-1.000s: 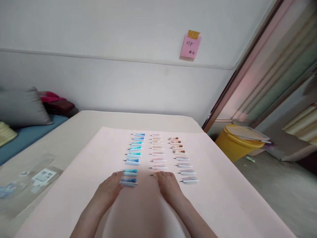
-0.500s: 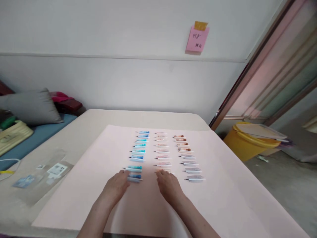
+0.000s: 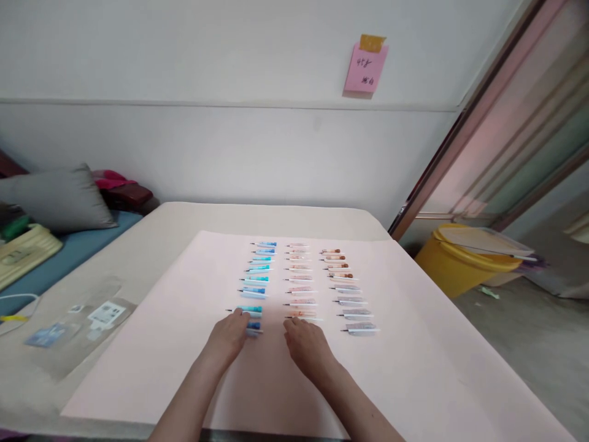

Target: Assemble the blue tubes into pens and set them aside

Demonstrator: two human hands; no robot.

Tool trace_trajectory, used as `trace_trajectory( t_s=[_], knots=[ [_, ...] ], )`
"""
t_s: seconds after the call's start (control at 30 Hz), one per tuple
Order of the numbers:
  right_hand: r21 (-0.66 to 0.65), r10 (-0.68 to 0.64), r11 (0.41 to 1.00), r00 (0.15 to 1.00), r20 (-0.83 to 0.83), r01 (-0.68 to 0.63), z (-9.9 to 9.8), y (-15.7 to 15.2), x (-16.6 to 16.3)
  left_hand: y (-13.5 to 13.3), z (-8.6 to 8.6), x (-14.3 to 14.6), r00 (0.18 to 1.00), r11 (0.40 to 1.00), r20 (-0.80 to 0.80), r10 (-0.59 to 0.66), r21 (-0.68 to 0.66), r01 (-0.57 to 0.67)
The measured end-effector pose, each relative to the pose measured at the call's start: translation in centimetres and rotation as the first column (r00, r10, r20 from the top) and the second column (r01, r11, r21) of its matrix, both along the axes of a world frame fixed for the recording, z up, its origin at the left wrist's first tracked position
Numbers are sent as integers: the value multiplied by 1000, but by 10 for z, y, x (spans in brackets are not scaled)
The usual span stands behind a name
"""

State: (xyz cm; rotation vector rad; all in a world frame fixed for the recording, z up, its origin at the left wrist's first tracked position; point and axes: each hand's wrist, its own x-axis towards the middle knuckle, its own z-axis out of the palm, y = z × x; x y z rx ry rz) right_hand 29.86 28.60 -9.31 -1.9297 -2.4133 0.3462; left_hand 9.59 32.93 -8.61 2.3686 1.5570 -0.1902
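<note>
Three columns of slim pens, each with a thin white dark-tipped refill beside it, lie on a pale pink sheet (image 3: 151,368). The left column holds blue pens (image 3: 254,290), the middle one pinkish pens (image 3: 300,290), the right one brown-ended pens (image 3: 337,266) and greyish pens (image 3: 356,314). My left hand (image 3: 229,337) is closed, fingertips down over the left part of the nearest blue pen (image 3: 254,326), hiding that end. My right hand (image 3: 307,345) has its fingers bent together at the nearest orange-pink pen (image 3: 301,314); its fingertips are partly hidden.
Clear plastic packaging with a label (image 3: 107,314) lies on the table's left side. A grey cushion (image 3: 57,199) and a pale yellow basket (image 3: 32,252) are beyond it. A yellow bin (image 3: 444,264) stands on the floor at right. A pink note (image 3: 366,67) is taped to the wall.
My left hand has shifted right, further over the nearest blue pen, uncovering the tip of the refill above. My right hand has edged slightly left. The view has moved slightly.
</note>
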Motion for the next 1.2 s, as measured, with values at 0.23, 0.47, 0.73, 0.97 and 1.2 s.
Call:
trace_trajectory(
  t_s=[0.23,0.47,0.73,0.97,1.2],
  knots=[
    [36,-2,999,1000,-14,3,0,-1,-1,4,-7,4,999,1000,-34,-26,17,26],
    [15,2,1000,1000,-18,-1,1,-1,-1,3,-16,13,999,999,-28,-38,27,39],
    [12,7,1000,1000,-27,-7,1,0,-3,6,-4,11,997,989,31,71,126,-74],
    [2,17,1000,999,-36,-17,2,2,-5,24,-8,9,993,978,-34,111,183,-103],
    [5,5,1000,999,-42,-5,0,3,-6,29,-12,10,988,983,-18,156,105,-154]
  ],
)
